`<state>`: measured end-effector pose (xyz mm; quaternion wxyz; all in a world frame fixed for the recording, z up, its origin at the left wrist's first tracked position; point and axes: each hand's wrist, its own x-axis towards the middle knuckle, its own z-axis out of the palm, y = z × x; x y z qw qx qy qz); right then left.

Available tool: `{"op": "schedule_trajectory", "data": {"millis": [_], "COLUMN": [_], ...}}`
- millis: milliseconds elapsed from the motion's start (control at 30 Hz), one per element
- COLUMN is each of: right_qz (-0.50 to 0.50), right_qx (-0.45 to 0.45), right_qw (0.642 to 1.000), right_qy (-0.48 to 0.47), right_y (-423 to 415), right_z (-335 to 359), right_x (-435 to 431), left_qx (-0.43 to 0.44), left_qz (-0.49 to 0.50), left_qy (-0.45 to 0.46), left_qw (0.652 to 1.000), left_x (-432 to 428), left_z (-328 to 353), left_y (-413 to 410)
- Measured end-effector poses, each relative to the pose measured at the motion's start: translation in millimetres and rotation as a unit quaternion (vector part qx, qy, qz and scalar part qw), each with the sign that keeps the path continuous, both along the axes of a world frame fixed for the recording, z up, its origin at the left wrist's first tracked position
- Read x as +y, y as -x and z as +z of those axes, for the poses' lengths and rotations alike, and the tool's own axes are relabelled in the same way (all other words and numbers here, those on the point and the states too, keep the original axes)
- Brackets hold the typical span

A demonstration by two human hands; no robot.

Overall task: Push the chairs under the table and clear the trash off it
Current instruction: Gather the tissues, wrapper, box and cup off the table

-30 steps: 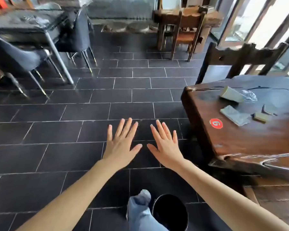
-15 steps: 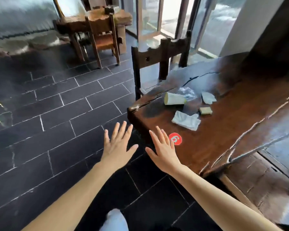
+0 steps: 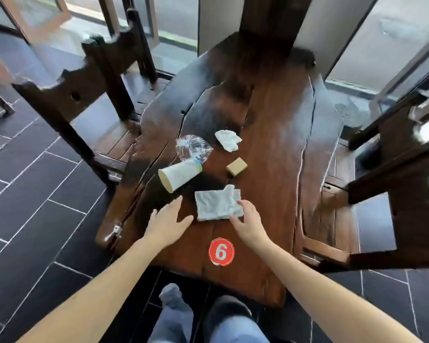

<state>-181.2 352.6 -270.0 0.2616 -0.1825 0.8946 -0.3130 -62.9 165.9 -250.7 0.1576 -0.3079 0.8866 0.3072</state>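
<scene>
Its fingers loosely open, the right hand [image 3: 249, 220] touched the near-right corner of the crumpled white paper napkin [image 3: 216, 205].

Dark wood table [image 3: 270, 134], trash mid-table: paper cup [image 3: 180, 175] on side twd L edge, clear plastic wrap [image 3: 193, 146] touching its base, crumpled tissue [image 3: 228, 139] beyond, sm cardboard box [image 3: 236, 166] R of cup, flat napkin [image 3: 216, 205] nearest near edge. Red "6" sticker [image 3: 221, 252] by near edge. L grip [image 3: 167, 222] fingers straight, over table just L of napkin. R grip [image 3: 249, 219] touching napkin's near-R corner; pinch unclear. L chair [image 3: 84, 80], R chair [image 3: 406, 189] at long edges, seats partly out.
</scene>
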Motion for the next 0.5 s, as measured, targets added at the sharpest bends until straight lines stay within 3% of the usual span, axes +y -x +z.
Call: {"op": "schedule_trajectory", "data": {"millis": [67,133,333,500], "right_qz": [-0.106,-0.171,-0.224,-0.186], "right_qx": [-0.06,-0.118,-0.211,-0.257], "right_qw": [0.993,0.978,0.951,0.947], "right_qy": [-0.001,-0.007,-0.043,-0.052], "right_y": [19.7,41.8,97.4,94.0], "right_z": [-7.5,-18.7,-46.4,-74.0], "right_x": [-5.1,-7.0,-23.5,-46.0], "left_qx": [-0.016,-0.034,-0.075,-0.095], "left_qz": [0.067,0.125,0.289,0.337], "left_qy": [-0.147,-0.225,-0.283,-0.296], "left_qw": [0.987,0.966,0.912,0.888], "left_x": [-6.2,-6.6,-4.4,7.0], "left_z": [-10.2,-27.4,-57.7,-77.6], "left_y": [23.5,44.3,96.1,128.9]}}
